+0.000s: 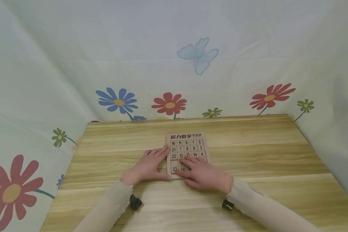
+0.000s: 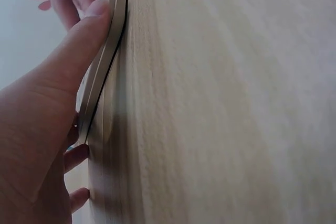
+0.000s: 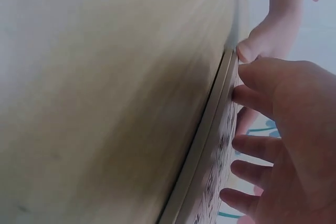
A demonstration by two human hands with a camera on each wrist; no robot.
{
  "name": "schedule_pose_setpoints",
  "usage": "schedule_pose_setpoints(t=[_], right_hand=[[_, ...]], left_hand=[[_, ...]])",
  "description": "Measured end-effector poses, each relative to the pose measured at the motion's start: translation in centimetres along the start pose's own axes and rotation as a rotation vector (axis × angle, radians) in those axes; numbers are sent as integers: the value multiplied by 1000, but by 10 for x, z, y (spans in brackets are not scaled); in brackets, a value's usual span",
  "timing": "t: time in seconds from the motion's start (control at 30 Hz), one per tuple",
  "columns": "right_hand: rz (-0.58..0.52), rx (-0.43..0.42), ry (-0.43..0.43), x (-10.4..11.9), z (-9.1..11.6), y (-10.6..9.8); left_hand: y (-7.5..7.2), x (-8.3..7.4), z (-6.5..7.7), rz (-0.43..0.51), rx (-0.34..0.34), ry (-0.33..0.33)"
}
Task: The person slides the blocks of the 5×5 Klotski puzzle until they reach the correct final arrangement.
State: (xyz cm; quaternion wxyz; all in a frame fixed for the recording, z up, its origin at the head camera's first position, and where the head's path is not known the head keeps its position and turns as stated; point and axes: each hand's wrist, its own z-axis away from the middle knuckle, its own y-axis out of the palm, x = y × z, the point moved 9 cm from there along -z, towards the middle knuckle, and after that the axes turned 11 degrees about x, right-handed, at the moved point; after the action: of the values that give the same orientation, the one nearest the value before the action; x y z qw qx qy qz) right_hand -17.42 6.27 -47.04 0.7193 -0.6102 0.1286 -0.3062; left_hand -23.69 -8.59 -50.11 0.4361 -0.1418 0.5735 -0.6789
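Observation:
A wooden number sliding puzzle (image 1: 187, 145) lies flat on the table, its tiles in rows under a heading of printed characters. A bare cell shows at the left end of the fourth row, above tile 23. My left hand (image 1: 148, 166) rests along the left side of the frame, with the thumb at the lower left corner and fingers stretched toward the upper left edge. Over the lower rows lies my right hand (image 1: 206, 174), fingertips touching tiles near 23 and 24 and hiding several others. In the right wrist view, its fingers (image 3: 257, 148) spread over the tiled face.
The wood-grain table (image 1: 110, 141) extends around the puzzle on all sides. Behind it hangs a pale cloth (image 1: 145, 58) printed with flowers and a butterfly. Small black devices (image 1: 135, 202) sit at both wrists.

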Motion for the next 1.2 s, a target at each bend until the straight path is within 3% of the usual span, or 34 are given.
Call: schedule_pose_setpoints(t=[0.3,0.77,1.2], right_hand=[[-1,-36,-3,-1,0,-3],[-3,-23,129,-27,-25,-10],[29,6,56,-9,-13,-5]], left_hand=[[0,0,0,-4,-19,-2],[3,0,-5,-33,-17,-19],[1,-1,-3,-19,-29,-14]])
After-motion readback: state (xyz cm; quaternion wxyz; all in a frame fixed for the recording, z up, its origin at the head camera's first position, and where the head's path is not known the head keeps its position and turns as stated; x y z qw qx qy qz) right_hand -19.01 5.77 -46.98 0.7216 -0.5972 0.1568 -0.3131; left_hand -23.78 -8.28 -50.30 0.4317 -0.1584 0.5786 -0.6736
